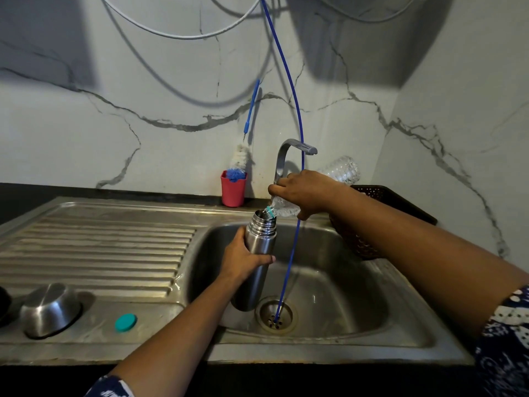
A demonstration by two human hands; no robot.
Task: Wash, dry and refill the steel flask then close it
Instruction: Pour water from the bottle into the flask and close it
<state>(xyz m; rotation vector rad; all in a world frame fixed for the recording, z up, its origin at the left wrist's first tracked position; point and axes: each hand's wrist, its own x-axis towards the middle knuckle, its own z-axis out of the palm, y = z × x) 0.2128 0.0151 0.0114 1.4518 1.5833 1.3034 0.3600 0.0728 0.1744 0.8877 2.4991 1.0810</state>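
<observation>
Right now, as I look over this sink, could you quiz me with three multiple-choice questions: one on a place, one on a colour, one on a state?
1. Where does the teal cap lie?
A. in the sink basin
B. on the drainboard, beside the upturned steel bowl
C. on the floor

2. What colour is the cup holding the bottle brush?
A. red
B. yellow
C. black

3. The steel flask is:
A. capped
B. open, with a plastic bottle tipped at its mouth
C. lying flat beside the bowl

Answers: B, the cap rests on the steel drainboard; A, the cup by the wall is red; B, the left hand grips the flask while the right hand tilts the bottle's neck into it.
</observation>
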